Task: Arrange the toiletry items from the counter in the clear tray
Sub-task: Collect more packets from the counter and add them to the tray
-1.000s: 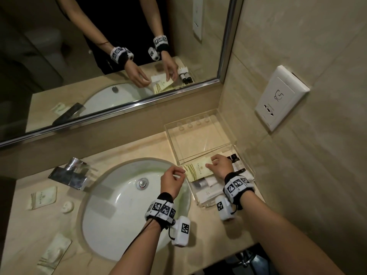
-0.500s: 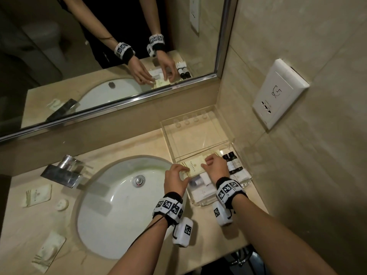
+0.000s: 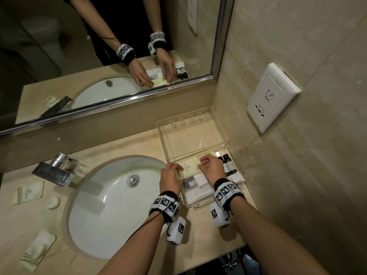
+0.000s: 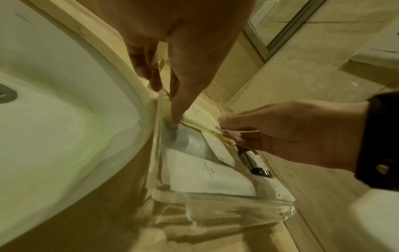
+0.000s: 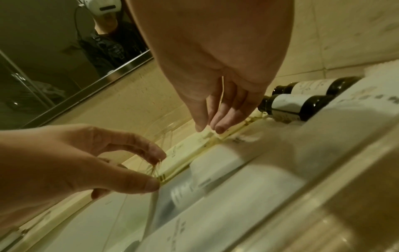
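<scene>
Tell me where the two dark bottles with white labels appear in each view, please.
Head: dark bottles right of centre, in the clear tray, beside the right hand.
Left wrist: lower centre-right, under the right hand.
Right wrist: right edge, lying side by side.
Shared landmark: the cream packet both hands touch.

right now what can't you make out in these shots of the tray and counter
- Print on the cream packet: too small in the head view, blurred in both wrist views.
- Labels on the two dark bottles: unreadable; in the head view the right hand partly covers them.
- Clear tray floor: hidden under white packets.
- Left hand fingertips: cannot tell whether they pinch the packet or only touch it.
</scene>
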`<control>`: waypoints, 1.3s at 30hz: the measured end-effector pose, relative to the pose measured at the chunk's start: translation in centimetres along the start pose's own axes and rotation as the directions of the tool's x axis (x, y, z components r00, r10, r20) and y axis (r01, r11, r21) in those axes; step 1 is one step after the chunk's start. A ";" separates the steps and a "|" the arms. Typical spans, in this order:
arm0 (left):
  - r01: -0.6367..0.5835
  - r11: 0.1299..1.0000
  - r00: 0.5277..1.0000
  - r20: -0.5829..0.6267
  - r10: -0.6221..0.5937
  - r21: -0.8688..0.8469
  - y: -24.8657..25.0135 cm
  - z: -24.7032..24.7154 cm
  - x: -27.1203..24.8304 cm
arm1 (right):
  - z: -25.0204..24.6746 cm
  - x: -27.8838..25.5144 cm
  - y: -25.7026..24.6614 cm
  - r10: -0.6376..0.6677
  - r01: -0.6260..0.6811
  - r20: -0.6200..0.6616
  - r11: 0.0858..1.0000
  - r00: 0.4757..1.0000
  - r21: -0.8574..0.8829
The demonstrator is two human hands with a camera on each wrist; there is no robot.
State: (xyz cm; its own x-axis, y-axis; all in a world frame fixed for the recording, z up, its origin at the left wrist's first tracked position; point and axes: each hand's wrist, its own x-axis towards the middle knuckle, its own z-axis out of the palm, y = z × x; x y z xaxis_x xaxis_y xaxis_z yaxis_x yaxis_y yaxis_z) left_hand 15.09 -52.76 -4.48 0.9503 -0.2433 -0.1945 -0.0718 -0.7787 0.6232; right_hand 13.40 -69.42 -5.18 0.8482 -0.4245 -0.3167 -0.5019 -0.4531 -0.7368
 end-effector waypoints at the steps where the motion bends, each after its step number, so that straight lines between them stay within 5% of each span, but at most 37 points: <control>1: -0.007 1.000 1.000 0.000 0.007 -0.019 -0.1 -0.2 0.0 | -0.3 0.0 -0.2 -0.004 0.004 -0.010 1.000 1.000 0.011; 6: 0.025 0.987 0.999 -0.041 -0.032 -0.160 -1.5 -3.0 -0.6 | -1.6 -1.1 -2.8 -0.085 0.087 -0.018 0.993 0.996 0.080; 13: 0.225 0.923 0.946 -0.158 -0.284 -0.311 -6.5 -9.5 -5.5 | 1.6 -4.1 -9.2 -0.273 0.250 0.161 0.957 0.949 0.150; 24: 0.435 0.790 0.740 -0.328 -0.587 -0.432 -17.4 -18.9 -16.8 | 14.8 -11.3 -18.7 -0.491 0.492 0.555 0.855 0.671 0.161; 29: 0.467 0.730 0.684 -0.319 -0.656 -0.500 -23.2 -22.3 -18.7 | 20.9 -14.1 -22.2 -0.500 0.548 0.619 0.826 0.606 0.131; 33: 0.494 0.708 0.666 -0.304 -0.682 -0.505 -29.2 -24.6 -18.9 | 26.6 -15.2 -25.0 -0.493 0.583 0.632 0.808 0.598 0.078; 39: 0.548 0.717 0.708 -0.217 -0.672 -0.431 -37.3 -27.1 -19.1 | 35.6 -15.3 -28.2 -0.452 0.589 0.615 0.808 0.646 -0.025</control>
State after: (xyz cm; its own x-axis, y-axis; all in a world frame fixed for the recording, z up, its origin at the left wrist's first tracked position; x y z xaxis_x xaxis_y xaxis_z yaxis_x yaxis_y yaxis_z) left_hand 7.88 -3.42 -3.46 0.7870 0.4765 -0.3919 0.5999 -0.4425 0.6666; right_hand 20.58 -22.25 -0.82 0.8791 0.4127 -0.2386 0.0901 -0.6353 -0.7670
